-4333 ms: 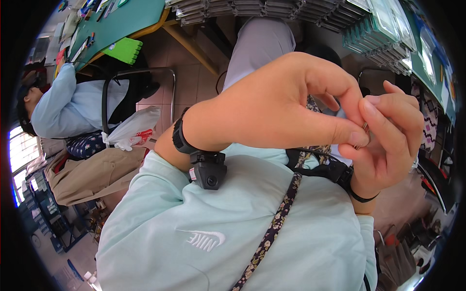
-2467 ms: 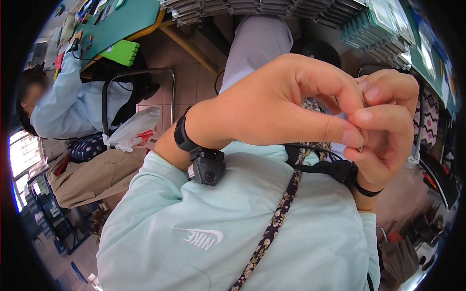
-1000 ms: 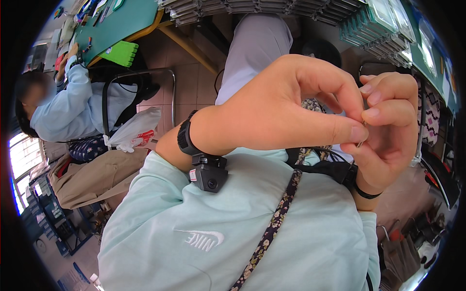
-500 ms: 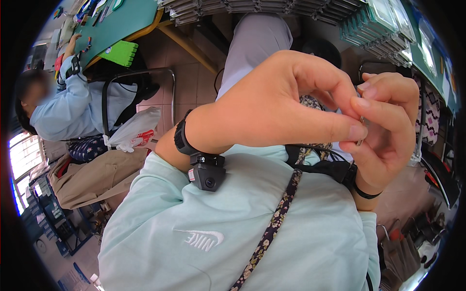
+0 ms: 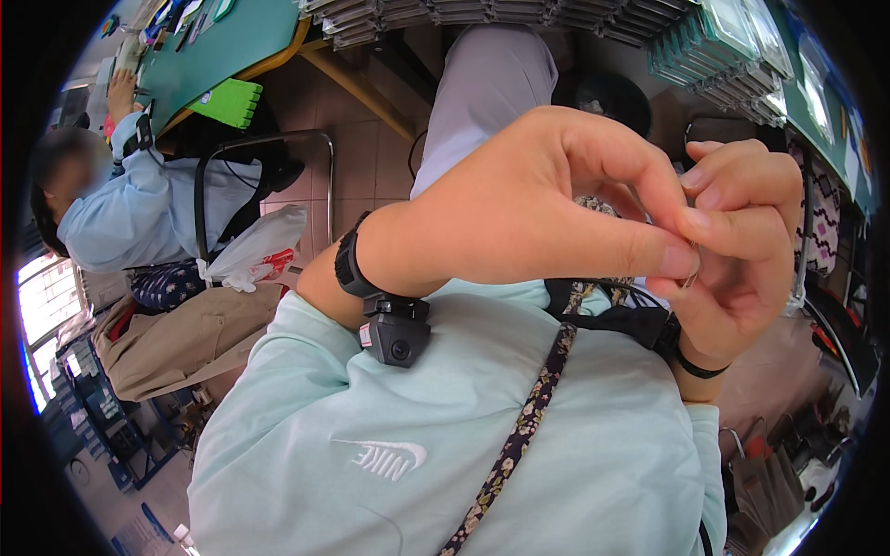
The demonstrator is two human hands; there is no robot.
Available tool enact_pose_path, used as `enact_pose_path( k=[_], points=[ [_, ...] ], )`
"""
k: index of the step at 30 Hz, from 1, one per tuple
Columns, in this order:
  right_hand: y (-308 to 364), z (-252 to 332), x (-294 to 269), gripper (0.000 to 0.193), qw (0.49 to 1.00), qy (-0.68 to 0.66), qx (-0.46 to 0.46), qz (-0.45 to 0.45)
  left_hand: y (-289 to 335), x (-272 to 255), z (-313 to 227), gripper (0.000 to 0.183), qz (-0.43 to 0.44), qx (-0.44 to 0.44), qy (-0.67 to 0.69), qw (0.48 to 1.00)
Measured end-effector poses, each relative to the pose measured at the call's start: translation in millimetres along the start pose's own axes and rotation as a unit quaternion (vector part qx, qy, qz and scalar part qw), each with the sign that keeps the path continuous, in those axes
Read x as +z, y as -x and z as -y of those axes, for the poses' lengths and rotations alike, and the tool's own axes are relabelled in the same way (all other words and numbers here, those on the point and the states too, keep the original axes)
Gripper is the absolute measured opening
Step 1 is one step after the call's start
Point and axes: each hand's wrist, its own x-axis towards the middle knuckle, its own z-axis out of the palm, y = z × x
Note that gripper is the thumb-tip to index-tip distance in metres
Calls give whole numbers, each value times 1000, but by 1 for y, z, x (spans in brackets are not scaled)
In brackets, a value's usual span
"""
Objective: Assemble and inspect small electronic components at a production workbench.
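Note:
My left hand, with its thumb and index finger bent together, meets my right hand in front of my chest. Between the fingertips of both hands is a small thin metal piece, of which only a sliver shows. The thumb and index finger of my right hand close on it from the other side, while its other fingers stay curled. Most of the piece is hidden by the fingertips, so its exact kind cannot be made out. A small black camera hangs from the black strap on my left wrist.
Stacked clear trays line the far edge and far right. At the far left stands a green table; a co-worker in a light blue top sits by it. A white plastic bag and a beige jacket lie at the left.
My left fingers have shifted down slightly, and less of the metal piece shows between the fingertips. The co-worker's hand at the table has moved.

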Motion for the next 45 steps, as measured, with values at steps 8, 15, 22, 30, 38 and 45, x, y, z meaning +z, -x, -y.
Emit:
enact_pose_path(
  k=[8, 15, 22, 30, 38, 45],
  points=[
    [0, -3, -2, 47, 1000, 2, -4, 9, 0, 1, 1, 11, -7, 6, -31, 999],
    [-4, -1, -6, 44, 998, 54, -33, 26, -1, -1, 1, 11, -5, 23, -74, 997],
    [-4, 0, -4, 42, 997, 71, -38, 12, -3, -5, 3, 10, 0, 30, -64, 997],
    [-5, 0, -4, 41, 996, 78, -50, 11, -3, -6, 1, 12, 14, 14, -38, 999],
    [-5, -2, -4, 41, 995, 77, -59, 6, -4, -6, 2, 14, 23, -2, 16, 1000],
    [-5, -3, -3, 41, 996, 68, -58, -7, -6, -7, 1, 14, 28, -6, 22, 999]
  ],
)
